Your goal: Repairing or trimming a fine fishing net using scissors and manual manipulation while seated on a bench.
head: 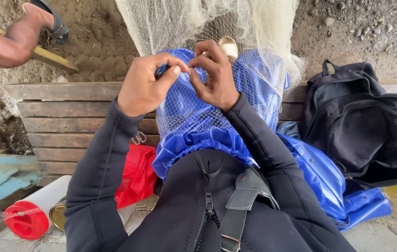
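A small blue tool (pixel 160 71) is pinched between thumb and fingers of the left hand (pixel 145 86), while strands of the pale fishing net (pixel 217 28) are gripped by the curled fingertips of the right hand (pixel 213 77). The net is draped from above over blue waterproof trousers (pixel 254 79), just in front of the chest. A black backpack (pixel 355 126) is set on the wooden bench (pixel 63 121), with a red bag (pixel 138 175) tucked beside the left arm

red plastic bag (pixel 137 175): soft and crumpled, low on the left by the wooden worktop (pixel 68 126) | white tube (pixel 37 210): round, red cap, lying on the floor at bottom left | labels, signs, screens: none seen
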